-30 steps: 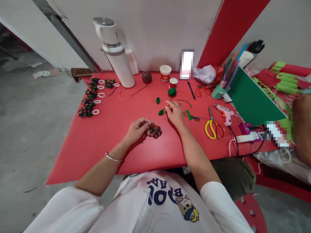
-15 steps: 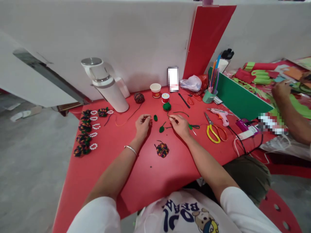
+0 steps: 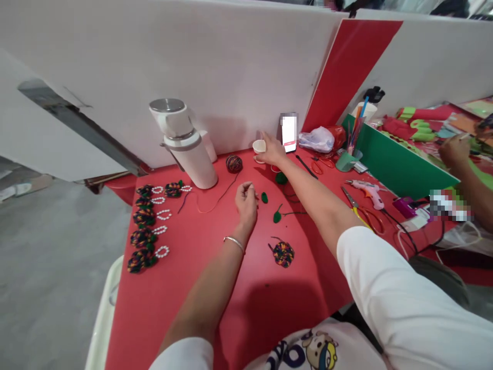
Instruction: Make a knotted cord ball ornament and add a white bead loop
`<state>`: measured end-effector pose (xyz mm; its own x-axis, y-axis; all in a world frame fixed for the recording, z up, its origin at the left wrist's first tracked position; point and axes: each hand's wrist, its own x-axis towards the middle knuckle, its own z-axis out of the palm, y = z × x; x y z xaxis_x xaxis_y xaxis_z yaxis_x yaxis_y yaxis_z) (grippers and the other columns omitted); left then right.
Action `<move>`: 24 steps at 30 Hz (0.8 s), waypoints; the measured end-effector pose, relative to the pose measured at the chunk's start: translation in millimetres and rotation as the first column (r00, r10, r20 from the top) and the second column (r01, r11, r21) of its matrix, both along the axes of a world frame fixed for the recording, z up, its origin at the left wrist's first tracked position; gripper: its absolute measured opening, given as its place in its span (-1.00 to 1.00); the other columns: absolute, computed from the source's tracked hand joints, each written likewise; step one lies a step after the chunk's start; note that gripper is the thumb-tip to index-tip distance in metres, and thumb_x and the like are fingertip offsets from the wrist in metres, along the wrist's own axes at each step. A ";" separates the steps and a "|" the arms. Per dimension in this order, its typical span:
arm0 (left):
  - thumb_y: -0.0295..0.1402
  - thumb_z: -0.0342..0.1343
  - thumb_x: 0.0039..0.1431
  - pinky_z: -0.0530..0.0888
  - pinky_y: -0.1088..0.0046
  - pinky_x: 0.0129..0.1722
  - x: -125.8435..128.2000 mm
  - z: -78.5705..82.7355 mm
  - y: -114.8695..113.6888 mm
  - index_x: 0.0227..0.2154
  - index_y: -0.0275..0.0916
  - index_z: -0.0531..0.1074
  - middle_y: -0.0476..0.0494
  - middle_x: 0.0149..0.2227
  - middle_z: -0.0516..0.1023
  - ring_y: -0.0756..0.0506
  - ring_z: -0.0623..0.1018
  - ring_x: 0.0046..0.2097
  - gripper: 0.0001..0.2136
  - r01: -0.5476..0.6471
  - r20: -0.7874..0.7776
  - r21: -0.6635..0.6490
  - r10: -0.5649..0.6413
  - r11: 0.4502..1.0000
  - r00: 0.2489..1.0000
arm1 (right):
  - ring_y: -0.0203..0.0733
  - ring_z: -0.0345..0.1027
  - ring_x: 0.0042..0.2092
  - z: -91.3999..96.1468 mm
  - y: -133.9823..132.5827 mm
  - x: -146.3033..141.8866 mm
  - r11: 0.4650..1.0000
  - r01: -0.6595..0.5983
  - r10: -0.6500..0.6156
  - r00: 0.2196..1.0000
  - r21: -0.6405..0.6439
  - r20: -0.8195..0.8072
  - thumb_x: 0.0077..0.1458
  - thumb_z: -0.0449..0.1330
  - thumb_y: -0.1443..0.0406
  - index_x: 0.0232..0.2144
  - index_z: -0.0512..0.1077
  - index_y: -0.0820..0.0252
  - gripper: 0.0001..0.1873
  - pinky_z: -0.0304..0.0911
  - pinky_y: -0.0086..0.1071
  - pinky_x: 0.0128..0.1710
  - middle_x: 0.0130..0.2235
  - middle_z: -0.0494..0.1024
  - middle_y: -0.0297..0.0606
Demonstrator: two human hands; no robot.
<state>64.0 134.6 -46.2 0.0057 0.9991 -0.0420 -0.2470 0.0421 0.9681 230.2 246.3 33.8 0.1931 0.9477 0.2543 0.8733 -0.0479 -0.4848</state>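
Red desk (image 3: 185, 288) filled the view, and a multicoloured yarn flower (image 3: 283, 254) lay nearest, apart from both hands. Just beyond it the left hand (image 3: 246, 203) rested with its grip pinched shut; anything between the fingertips was too small to tell. A green leaf (image 3: 264, 197) lay just beside it. Far out, the right hand (image 3: 270, 150) reached the paper cup (image 3: 259, 146), fingers touching its right side. Whether that grip had closed, I could not tell. The risk: the light cup might tip, or the forearm might sweep the green ball (image 3: 281, 178) beneath it.
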 end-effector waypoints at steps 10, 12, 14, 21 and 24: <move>-0.07 -0.13 0.42 0.55 0.37 -0.05 -7.6 -2.7 9.3 -0.07 -0.20 0.42 -0.26 0.04 0.54 -0.11 0.56 0.06 -0.65 -0.327 0.013 0.066 0.327 0.943 0.945 | 0.17 0.31 0.27 12.6 -92.5 -45.1 0.902 -0.410 0.425 0.899 0.135 -0.105 0.01 0.40 0.26 0.45 0.09 0.00 0.02 0.25 0.06 0.27 0.26 0.41 -0.07; 0.03 -0.21 0.41 0.55 0.34 -0.05 -8.8 -3.2 14.2 -0.15 -0.25 0.46 -0.26 -0.09 0.61 -0.12 0.62 -0.05 -0.51 -0.294 0.070 0.023 0.292 0.955 0.954 | 0.12 0.34 0.25 16.7 -129.4 -52.2 0.844 -0.528 0.537 0.833 0.097 -0.133 0.03 0.39 0.28 0.45 0.09 -0.06 0.00 0.28 0.02 0.25 0.23 0.43 -0.11; 0.16 -0.28 0.36 0.56 0.33 -0.14 -9.4 -2.8 16.9 -0.26 -0.28 0.49 -0.28 -0.23 0.64 -0.13 0.65 -0.18 -0.37 -0.197 0.144 -0.038 0.201 0.980 0.969 | 0.11 0.31 0.27 17.4 -155.5 -55.0 0.809 -0.581 0.587 0.801 0.085 -0.114 0.05 0.36 0.34 0.43 0.13 -0.10 -0.05 0.26 0.01 0.27 0.26 0.40 -0.12; 0.18 -0.21 0.35 0.55 0.30 -0.10 -25.6 7.1 -14.2 -0.26 -0.31 0.60 -0.28 -0.22 0.69 -0.16 0.67 -0.16 -0.33 -0.151 0.031 0.117 0.149 0.982 0.988 | 0.08 0.32 0.28 1.6 -176.0 -55.1 0.848 -0.528 0.530 0.841 0.045 -0.113 0.05 0.30 0.40 0.41 0.18 -0.06 -0.09 0.28 -0.01 0.26 0.28 0.37 -0.10; 0.14 -0.22 0.39 0.53 0.26 0.03 -40.4 10.2 -33.8 -0.10 -0.27 0.58 -0.28 -0.05 0.67 -0.18 0.64 0.00 -0.38 -0.057 -0.071 0.196 0.072 0.979 0.995 | 0.06 0.28 0.32 -5.8 -179.9 -58.5 0.837 -0.544 0.547 0.829 0.059 -0.118 0.10 0.30 0.37 0.40 0.20 0.00 -0.15 0.24 -0.01 0.31 0.30 0.38 -0.07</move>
